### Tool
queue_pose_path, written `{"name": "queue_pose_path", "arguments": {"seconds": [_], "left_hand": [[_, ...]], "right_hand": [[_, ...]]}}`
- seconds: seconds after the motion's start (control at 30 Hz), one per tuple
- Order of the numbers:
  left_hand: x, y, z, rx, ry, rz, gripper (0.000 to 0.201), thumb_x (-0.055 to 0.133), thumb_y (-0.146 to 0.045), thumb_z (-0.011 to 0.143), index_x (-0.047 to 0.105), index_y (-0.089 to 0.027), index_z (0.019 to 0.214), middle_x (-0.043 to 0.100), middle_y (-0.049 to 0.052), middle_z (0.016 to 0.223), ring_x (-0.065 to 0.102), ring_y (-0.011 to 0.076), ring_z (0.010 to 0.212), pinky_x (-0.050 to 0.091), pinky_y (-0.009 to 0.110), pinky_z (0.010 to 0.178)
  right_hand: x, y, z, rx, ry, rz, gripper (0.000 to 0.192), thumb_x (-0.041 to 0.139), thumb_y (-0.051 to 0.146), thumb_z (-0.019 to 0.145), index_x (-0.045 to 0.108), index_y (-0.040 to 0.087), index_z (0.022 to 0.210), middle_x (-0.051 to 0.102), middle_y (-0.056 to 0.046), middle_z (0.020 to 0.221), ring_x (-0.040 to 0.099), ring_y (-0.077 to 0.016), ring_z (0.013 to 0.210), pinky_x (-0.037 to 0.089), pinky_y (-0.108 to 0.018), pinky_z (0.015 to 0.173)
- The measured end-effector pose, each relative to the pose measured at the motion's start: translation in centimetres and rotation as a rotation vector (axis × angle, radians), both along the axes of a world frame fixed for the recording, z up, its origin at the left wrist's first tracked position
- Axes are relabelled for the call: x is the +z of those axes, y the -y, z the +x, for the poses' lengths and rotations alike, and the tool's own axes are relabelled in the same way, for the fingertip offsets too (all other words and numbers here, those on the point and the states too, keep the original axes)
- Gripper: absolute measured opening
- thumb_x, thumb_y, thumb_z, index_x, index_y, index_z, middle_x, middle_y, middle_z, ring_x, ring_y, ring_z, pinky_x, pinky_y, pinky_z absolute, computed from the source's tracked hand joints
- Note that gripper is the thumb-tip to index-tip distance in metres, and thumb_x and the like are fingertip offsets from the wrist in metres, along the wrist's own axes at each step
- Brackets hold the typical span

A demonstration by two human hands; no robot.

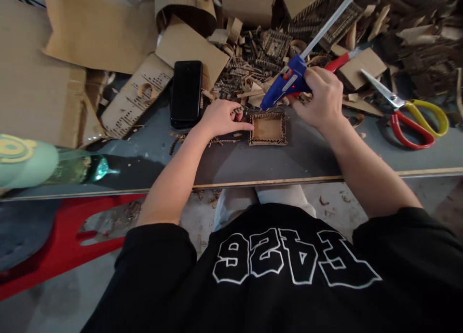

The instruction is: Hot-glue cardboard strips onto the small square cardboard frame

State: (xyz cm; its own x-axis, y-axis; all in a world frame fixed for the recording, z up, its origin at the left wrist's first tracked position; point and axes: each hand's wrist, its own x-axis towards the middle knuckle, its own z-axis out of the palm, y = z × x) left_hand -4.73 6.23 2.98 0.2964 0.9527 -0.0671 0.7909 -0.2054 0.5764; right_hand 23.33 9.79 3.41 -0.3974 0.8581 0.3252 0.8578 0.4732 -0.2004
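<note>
A small open cardboard box (pixel 268 126) with corrugated walls lies on the dark tabletop in front of me. My left hand (pixel 224 118) is at its left side, the thumb against the box's edge and the curled fingers closed on a small corrugated cardboard strip (pixel 237 110). In my right hand (pixel 321 97) is a blue hot glue gun (pixel 285 85), gripped by its handle. Its nozzle points down and left, just above the back edge of the box. A long pale glue stick (pixel 331 22) sticks out of the gun's rear.
Scissors (pixel 405 106) with red and yellow handles lie at the right. A black phone (pixel 186 93) is left of my left hand, and a green bottle (pixel 54 164) lies at the far left. Cardboard scraps (pixel 249 63) heap along the back. The table's front edge (pixel 267 181) runs before me.
</note>
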Motion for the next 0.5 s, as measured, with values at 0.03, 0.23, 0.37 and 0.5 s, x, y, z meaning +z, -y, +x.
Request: {"name": "queue_pose_path", "arguments": {"seconds": [0.03, 0.23, 0.37, 0.5], "left_hand": [[-0.1, -0.1, 0.1, 0.005, -0.013, 0.0, 0.05, 0.095, -0.043, 0.076, 0.052, -0.02, 0.065, 0.039, -0.008, 0.058, 0.036, 0.0094, 0.057, 0.027, 0.029, 0.065], [-0.1, 0.1, 0.2, 0.0, -0.04, -0.026, 0.051, 0.095, -0.048, 0.077, 0.054, -0.018, 0.068, 0.042, -0.007, 0.061, 0.039, 0.0088, 0.059, 0.028, 0.028, 0.066], [-0.2, -0.1, 0.1, -0.008, -0.064, -0.006, 0.054, 0.094, -0.052, 0.077, 0.052, -0.02, 0.067, 0.041, -0.007, 0.06, 0.04, 0.0093, 0.058, 0.029, 0.029, 0.065], [-0.6, -0.5, 0.0, -0.021, -0.044, 0.006, 0.058, 0.096, -0.052, 0.074, 0.048, -0.021, 0.062, 0.039, -0.007, 0.056, 0.038, 0.0101, 0.055, 0.027, 0.03, 0.063]], "right_hand": [[0.0, 0.1, -0.1, 0.001, 0.017, -0.004, 0.044, 0.065, 0.039, 0.098, 0.063, 0.019, 0.138, 0.07, -0.017, 0.136, 0.065, -0.0344, 0.128, 0.052, -0.049, 0.109], [0.6, 0.7, -0.8, -0.001, 0.133, -0.042, 0.051, 0.059, 0.032, 0.102, 0.056, 0.013, 0.15, 0.064, -0.02, 0.148, 0.06, -0.0356, 0.137, 0.047, -0.05, 0.116], [0.9, 1.1, -1.1, 0.002, 0.168, -0.064, 0.05, 0.057, 0.029, 0.103, 0.054, 0.016, 0.152, 0.061, -0.016, 0.155, 0.058, -0.0343, 0.141, 0.044, -0.049, 0.12], [0.9, 1.3, -1.0, 0.032, 0.095, -0.093, 0.051, 0.056, 0.025, 0.101, 0.055, 0.021, 0.151, 0.061, -0.012, 0.156, 0.057, -0.0352, 0.14, 0.043, -0.054, 0.12]]}}
